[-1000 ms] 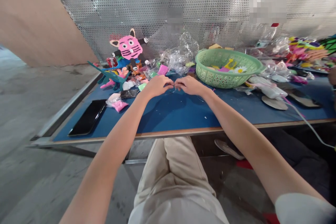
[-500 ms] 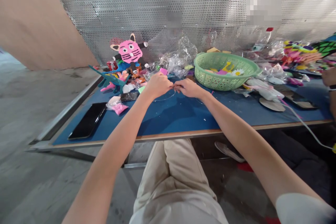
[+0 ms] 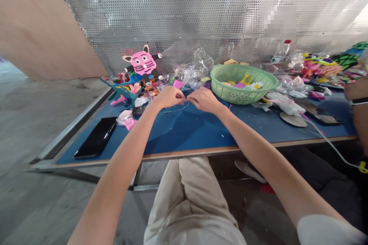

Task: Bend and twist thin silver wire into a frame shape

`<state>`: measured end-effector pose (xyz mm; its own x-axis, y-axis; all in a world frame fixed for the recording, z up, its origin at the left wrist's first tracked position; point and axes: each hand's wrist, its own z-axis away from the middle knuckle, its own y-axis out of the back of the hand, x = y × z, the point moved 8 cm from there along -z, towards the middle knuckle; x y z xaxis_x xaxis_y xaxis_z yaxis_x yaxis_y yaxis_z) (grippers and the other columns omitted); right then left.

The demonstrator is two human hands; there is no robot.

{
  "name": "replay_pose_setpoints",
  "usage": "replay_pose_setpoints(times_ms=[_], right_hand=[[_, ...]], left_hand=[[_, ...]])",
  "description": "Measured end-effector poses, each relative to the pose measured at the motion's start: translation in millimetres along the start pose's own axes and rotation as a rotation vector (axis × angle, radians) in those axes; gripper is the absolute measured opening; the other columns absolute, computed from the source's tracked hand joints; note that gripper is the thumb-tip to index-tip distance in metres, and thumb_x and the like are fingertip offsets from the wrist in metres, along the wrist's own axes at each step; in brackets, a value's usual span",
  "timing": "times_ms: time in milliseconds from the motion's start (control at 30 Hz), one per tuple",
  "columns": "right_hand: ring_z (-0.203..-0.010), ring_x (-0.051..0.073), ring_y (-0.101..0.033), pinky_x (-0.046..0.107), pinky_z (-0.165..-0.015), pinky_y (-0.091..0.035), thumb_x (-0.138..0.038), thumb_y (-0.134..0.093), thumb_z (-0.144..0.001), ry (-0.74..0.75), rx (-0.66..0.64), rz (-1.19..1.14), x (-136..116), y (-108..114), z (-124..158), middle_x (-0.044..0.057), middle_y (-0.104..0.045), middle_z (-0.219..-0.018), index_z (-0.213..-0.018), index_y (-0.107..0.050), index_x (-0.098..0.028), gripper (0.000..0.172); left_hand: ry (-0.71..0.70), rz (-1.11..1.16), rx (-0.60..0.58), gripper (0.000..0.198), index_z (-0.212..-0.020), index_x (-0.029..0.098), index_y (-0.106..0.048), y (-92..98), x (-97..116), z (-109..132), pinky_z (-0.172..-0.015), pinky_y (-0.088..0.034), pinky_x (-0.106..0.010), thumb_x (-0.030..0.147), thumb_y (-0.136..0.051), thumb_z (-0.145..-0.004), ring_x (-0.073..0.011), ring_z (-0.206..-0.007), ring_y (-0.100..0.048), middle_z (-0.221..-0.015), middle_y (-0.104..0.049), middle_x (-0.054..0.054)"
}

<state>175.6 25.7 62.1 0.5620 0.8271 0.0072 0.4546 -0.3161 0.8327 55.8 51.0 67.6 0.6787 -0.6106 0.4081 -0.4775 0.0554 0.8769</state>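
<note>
My left hand and my right hand meet above the far half of the blue table, fingertips pinched together and nearly touching. A thin, pale wire curves out from between them and droops toward the tabletop on the left. Both hands appear to pinch this wire; its ends are hidden by the fingers. Just behind my left hand lies a small pink piece. To the right of my right hand stands a green plastic basket holding yellow and purple pieces and a white flower.
A black phone lies at the left. Behind are a pink cat-faced figure, a teal toy and clear plastic wrap. At right are a white cable, another phone and another person's arm.
My fingertips have shifted slightly left, and my left hand has turned so its fingers show more in a pinch. The whole view has tilted a little.
</note>
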Motion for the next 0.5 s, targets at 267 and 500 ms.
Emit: replay_pose_setpoints(times_ms=[267,500], right_hand=[[-0.082,0.021,-0.059,0.036,-0.082,-0.032,-0.025,-0.039,-0.101,0.073,0.068,0.201,-12.6,3.6,-1.7,0.008,-0.072,-0.087,-0.099,-0.072,-0.018,0.033],[-0.083,0.021,-0.055,0.036,-0.084,-0.030,-0.020,-0.039,-0.101,0.130,0.082,0.253,-20.5,3.2,-0.9,0.008,-0.070,-0.085,-0.101,-0.070,-0.018,0.032]], left_hand=[[0.101,0.293,-0.135,0.034,-0.089,0.023,-0.079,4.5,-6.6,4.0,-0.066,-0.054,-0.027,0.048,-0.056,-0.090,-0.0167,-0.077,-0.072,-0.087,-0.078,-0.009],[0.224,0.393,-0.215,0.035,-0.084,0.023,-0.079,-1.7,-12.5,8.0,-0.063,-0.053,-0.027,0.052,-0.061,-0.087,-0.0181,-0.079,-0.072,-0.085,-0.078,-0.010]])
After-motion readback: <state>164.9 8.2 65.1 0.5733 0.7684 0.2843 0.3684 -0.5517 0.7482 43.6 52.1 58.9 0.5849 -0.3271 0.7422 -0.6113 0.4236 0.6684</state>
